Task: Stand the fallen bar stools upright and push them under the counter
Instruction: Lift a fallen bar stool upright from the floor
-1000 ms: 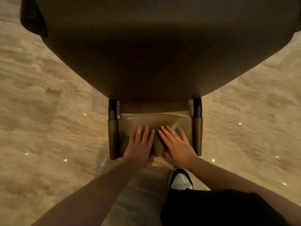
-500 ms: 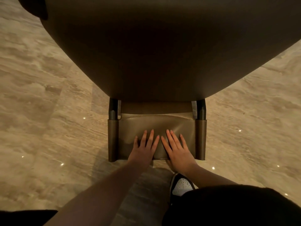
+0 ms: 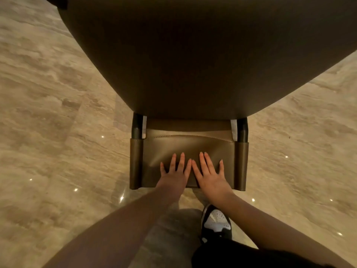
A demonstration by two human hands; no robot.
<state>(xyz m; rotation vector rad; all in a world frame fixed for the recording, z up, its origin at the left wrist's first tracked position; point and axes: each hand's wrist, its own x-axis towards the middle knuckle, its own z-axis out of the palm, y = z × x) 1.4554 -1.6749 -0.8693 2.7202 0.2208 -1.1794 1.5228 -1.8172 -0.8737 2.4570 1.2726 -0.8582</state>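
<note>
A bar stool stands upright, seen from above. Only its brown leather backrest and two dark frame posts show; the seat is hidden under the dark rounded counter. My left hand lies flat on the backrest with fingers spread. My right hand lies flat beside it, the index fingers almost touching. Neither hand grips anything.
Glossy beige marble floor spreads to both sides of the stool, dotted with small light reflections. My black and white shoe stands just behind the backrest, below my right forearm. The counter's overhang fills the upper view.
Both hands stay flat on the backrest and have slid slightly up and to the right on it. The backrest looks a little wider in view.
</note>
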